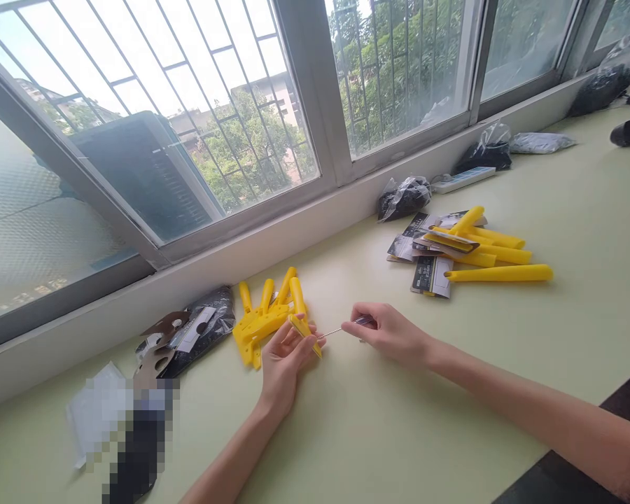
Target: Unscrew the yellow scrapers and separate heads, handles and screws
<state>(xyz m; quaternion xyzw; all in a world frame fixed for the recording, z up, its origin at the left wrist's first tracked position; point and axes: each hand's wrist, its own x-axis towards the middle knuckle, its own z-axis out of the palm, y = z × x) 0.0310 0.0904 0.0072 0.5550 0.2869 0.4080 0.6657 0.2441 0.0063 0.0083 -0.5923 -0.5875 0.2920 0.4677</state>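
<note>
My left hand [286, 360] is closed round a small yellow plastic piece [305, 329], held just above the pale green table [378, 434]. My right hand [391, 334] pinches a thin screwdriver [346, 326] whose metal shaft points left, its tip touching the yellow piece. A heap of yellow plastic handles and flat parts [265, 315] lies right behind my left hand. A second pile of long yellow handles with printed cards [472, 250] lies further right, beyond my right hand.
A window sill and barred window [315, 126] run along the table's far edge. Black plastic bags [404, 196] sit by the sill, another with brown card pieces [189, 332] at left. A white packet [92, 409] lies near left. More bags [609, 77] lie far right.
</note>
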